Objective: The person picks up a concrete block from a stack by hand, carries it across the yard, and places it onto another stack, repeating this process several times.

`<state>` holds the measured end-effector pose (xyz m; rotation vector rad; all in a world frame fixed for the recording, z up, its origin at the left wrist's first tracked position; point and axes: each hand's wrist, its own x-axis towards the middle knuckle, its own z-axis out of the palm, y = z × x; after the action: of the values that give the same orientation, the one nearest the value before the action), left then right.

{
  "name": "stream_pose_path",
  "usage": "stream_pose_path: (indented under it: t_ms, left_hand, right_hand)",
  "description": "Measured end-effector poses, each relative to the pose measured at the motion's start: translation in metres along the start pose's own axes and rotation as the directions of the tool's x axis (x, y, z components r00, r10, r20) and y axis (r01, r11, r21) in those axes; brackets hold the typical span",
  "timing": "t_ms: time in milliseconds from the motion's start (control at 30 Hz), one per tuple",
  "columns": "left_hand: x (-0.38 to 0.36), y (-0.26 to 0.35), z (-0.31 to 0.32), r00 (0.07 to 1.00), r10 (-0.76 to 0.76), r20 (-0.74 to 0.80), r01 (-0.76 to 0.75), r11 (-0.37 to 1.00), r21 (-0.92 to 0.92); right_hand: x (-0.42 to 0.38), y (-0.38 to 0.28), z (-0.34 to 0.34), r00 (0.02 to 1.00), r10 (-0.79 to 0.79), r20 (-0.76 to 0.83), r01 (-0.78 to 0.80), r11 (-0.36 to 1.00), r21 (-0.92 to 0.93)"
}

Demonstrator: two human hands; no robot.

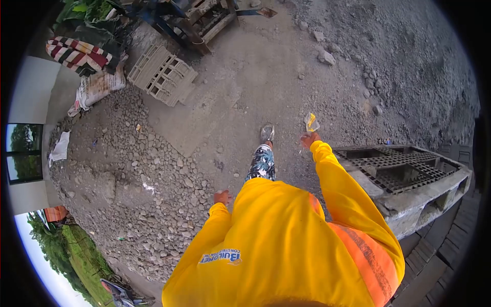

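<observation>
My right hand (310, 139) is stretched forward, with its fingers closed on a small clear plastic bag (311, 123) that has something yellow in it. It is held above the dusty ground, to the right of my shoe (267, 133). Lower down on the left, my left hand (222, 197) hangs beside my body with its fingers curled in, and I see nothing in it. The edge of a gravel pile (169, 199) lies closest to that hand. Long yellow sleeves cover both arms.
A concrete block machine's pallet-like frame with grids (404, 163) stands close on my right. Ahead to the left are a grey plastic pallet (162, 75), a wooden stand (215, 28) and a white sack (99, 89). Loose stones (326, 57) and grey aggregate (409, 66) lie ahead right.
</observation>
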<state>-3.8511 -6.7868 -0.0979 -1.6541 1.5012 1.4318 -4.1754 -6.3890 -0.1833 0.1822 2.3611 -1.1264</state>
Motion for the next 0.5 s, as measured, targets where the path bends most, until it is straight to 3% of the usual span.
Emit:
stream_pose_path:
  t_ms: [100,133,167,233,267,300,367,400,433,500]
  left_hand:
    - [0.035,0.119,0.011,1.000,-0.020,-0.011,0.021,0.997,0.071]
    - [0.046,0.161,0.018,1.000,-0.006,-0.020,0.008,0.996,0.093]
    - [0.036,0.215,0.030,0.993,0.110,-0.036,-0.107,0.991,0.081]
    - [0.020,0.327,0.052,0.969,0.241,0.046,-0.245,0.957,0.154]
    - [0.026,0.380,0.068,0.951,0.302,0.071,-0.310,0.929,0.203]
    - [0.035,0.431,0.087,0.928,0.359,0.100,-0.373,0.894,0.248]
    - [0.040,0.530,0.125,0.866,0.476,0.151,-0.499,0.806,0.319]
    - [0.076,0.605,0.164,0.816,0.528,0.237,-0.578,0.744,0.335]
    - [0.104,0.648,0.185,0.751,0.582,0.312,-0.660,0.671,0.337]
    - [0.105,0.717,0.231,0.778,0.582,0.235,-0.627,0.738,0.249]
  right_hand:
    - [-0.007,-0.065,-0.091,0.911,0.344,0.225,-0.379,0.916,0.134]
    - [0.025,-0.013,-0.089,0.854,0.456,0.250,-0.511,0.825,0.239]
    - [0.013,-0.038,-0.114,0.874,0.451,0.182,-0.486,0.819,0.304]
    - [0.034,0.000,-0.138,0.791,0.531,0.304,-0.607,0.617,0.501]
    - [0.029,-0.019,-0.147,0.791,0.606,0.086,-0.573,0.682,0.455]
    - [0.027,-0.037,-0.165,0.762,0.645,0.054,-0.613,0.692,0.382]
    - [0.042,-0.037,-0.178,0.739,0.670,0.071,-0.641,0.667,0.379]
    - [0.068,-0.045,-0.183,0.624,0.771,0.127,-0.692,0.469,0.548]
    - [0.083,-0.038,-0.189,0.619,0.766,0.174,-0.756,0.521,0.396]
    - [0.124,-0.049,-0.211,0.579,0.781,0.235,-0.814,0.540,0.214]
